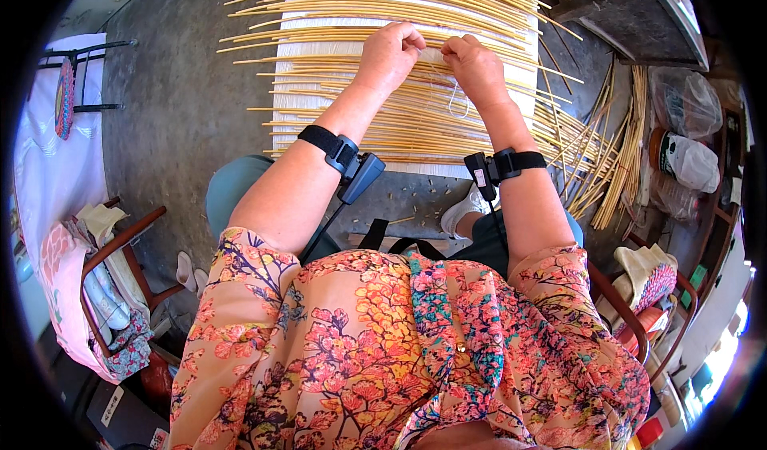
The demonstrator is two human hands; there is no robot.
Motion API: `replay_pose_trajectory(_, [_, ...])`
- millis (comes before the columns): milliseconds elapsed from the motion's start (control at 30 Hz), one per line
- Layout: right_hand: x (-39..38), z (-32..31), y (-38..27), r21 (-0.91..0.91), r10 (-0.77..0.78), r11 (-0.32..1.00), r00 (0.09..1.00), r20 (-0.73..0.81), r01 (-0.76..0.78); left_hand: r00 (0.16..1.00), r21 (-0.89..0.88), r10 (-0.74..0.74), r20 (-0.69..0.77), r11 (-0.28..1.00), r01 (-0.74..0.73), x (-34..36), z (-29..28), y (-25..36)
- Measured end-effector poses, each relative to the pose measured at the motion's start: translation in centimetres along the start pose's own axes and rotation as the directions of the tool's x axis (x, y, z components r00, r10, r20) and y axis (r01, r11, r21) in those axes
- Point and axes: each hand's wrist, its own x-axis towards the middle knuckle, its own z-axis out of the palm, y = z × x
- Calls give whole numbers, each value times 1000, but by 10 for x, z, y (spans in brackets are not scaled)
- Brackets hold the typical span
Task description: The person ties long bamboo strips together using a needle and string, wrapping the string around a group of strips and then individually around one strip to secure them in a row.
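Note:
Long, thin straw-coloured sticks point(351, 126) lie side by side in rows across a white-topped table point(284, 140). Above the middle rows, my left hand point(389, 57) is closed, with thumb and fingers pinched together; whatever lies between them is too small to make out. Just to its right, a little gap away, my right hand point(478, 68) is closed in a pinch as well. A loop of thin white string point(457, 102) hangs below the right fingers and appears to come from them. Its upper end is partly hidden by the hand.
More sticks point(621, 154) lean in a loose bundle off the table's right side. A dark cabinet point(627, 18) stands at the far right, near plastic-wrapped jars point(689, 158). Wooden chairs point(120, 246) flank me. Slippers point(186, 270) lie on the concrete floor point(172, 114).

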Motion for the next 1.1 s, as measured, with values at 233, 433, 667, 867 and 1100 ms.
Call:
replay_pose_trajectory(233, [-1, 5, -1, -65, -114, 992, 993, -31, 112, 997, 4, 71, 12, 997, -71, 1, -1, 4])
replay_pose_trajectory(433, [2, 1, -2, 143, -38, 989, 999, -10, 39, 999, -57, -29, 16, 998, 30, 2, 0, 2])
replay_pose_trajectory(667, [3, -1, -2, 251, 25, 967, 999, 38, -34, 999, -48, -40, -5, 998, 40, 2, 1, -4])
replay_pose_trajectory(867, [4, -5, -5, 410, 119, 896, 981, 150, -172, 999, 137, 15, 45, 990, -21, 0, 2, -8])
replay_pose_trajectory(1100, [4, 2, 3, 605, 192, 735, 950, 245, -304, 987, 386, 154, 56, 908, -163, -7, 5, -6])
